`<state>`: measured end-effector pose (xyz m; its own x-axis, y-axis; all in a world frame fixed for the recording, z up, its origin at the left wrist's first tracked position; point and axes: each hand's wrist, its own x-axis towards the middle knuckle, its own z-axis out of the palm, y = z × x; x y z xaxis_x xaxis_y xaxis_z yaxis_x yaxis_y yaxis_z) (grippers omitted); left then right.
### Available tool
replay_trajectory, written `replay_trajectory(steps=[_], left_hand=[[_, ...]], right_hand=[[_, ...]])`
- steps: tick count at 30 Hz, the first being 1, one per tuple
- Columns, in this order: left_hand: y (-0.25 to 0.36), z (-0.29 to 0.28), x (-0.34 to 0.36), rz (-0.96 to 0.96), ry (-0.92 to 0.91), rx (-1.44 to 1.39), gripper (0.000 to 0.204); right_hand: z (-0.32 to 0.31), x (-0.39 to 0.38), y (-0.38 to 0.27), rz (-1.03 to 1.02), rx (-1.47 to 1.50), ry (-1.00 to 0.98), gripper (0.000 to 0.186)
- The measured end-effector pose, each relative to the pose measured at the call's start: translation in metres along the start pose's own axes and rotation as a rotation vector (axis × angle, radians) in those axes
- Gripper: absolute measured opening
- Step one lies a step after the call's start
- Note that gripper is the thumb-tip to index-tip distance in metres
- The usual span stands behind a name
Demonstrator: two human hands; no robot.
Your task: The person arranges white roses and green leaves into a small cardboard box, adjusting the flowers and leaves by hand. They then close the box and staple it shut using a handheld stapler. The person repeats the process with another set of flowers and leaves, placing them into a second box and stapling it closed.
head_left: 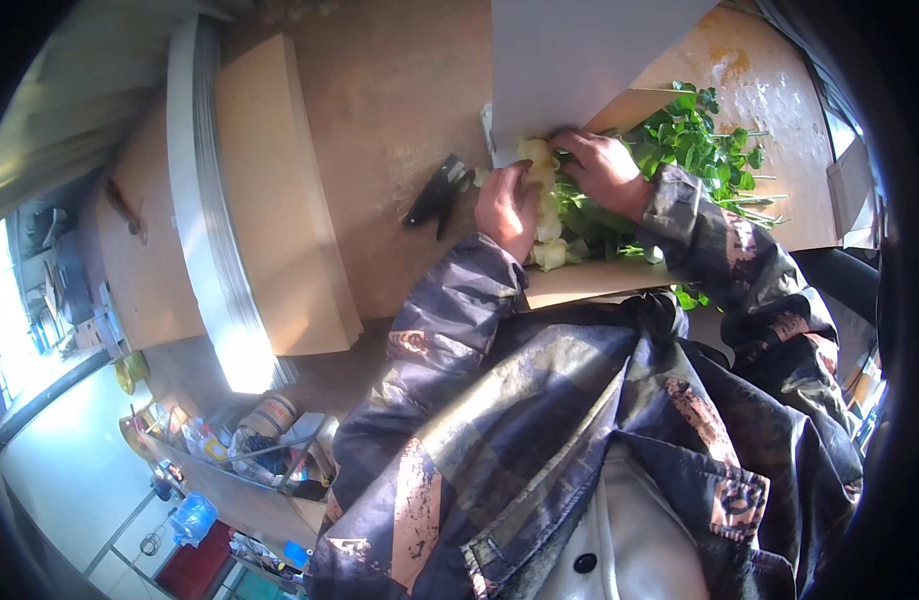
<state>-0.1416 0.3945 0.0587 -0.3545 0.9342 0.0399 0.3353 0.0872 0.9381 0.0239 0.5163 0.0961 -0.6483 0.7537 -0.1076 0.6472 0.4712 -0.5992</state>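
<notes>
A row of creamy white roses (548, 254) lies on its side on a brown cardboard sheet (589, 285), just in front of me. Their green leaves and stems (694, 150) stretch away to the right. My left hand (506, 212) presses against the left side of the blooms, fingers curled and closed on them. At the far end of the row, my right hand (604, 175) has its fingers bent round the upper blooms. A large grey-white sheet (579, 70) stands up just beyond both hands. Close to my left hand lies a black stapler (439, 195).
Left on the wooden table (389, 110) lie a stack of brown cardboard (269, 200) and a stack of white-edged sheets (204, 200). A dark curved tool (125, 208) rests farther left. Below left, a bin (249, 490) holds mixed items, including a brown tape roll (271, 414).
</notes>
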Motion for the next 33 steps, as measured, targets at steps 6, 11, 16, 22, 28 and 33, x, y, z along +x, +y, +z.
replay_trajectory(steps=[6, 11, 16, 22, 28, 33], left_hand=[[0.000, 0.001, 0.002, -0.011, -0.040, 0.004, 0.023], [-0.003, -0.003, 0.004, 0.007, -0.049, -0.003, 0.022], [-0.001, -0.010, 0.008, 0.024, -0.082, -0.005, 0.022], [0.003, -0.008, 0.007, -0.009, -0.076, -0.001, 0.024], [-0.004, -0.014, -0.002, -0.164, -0.045, -0.143, 0.028], [-0.014, -0.037, -0.008, -0.074, 0.104, -0.243, 0.031]], right_hand=[[0.008, -0.004, 0.002, -0.037, 0.106, 0.086, 0.036], [0.010, -0.005, -0.003, -0.096, 0.155, 0.141, 0.040], [0.015, 0.002, -0.010, 0.124, 0.464, 0.097, 0.037], [0.015, 0.002, -0.010, 0.079, 0.406, 0.085, 0.039], [0.004, -0.003, -0.013, -0.028, 0.280, 0.067, 0.041], [-0.019, -0.008, -0.022, -0.075, 0.107, 0.077, 0.044]])
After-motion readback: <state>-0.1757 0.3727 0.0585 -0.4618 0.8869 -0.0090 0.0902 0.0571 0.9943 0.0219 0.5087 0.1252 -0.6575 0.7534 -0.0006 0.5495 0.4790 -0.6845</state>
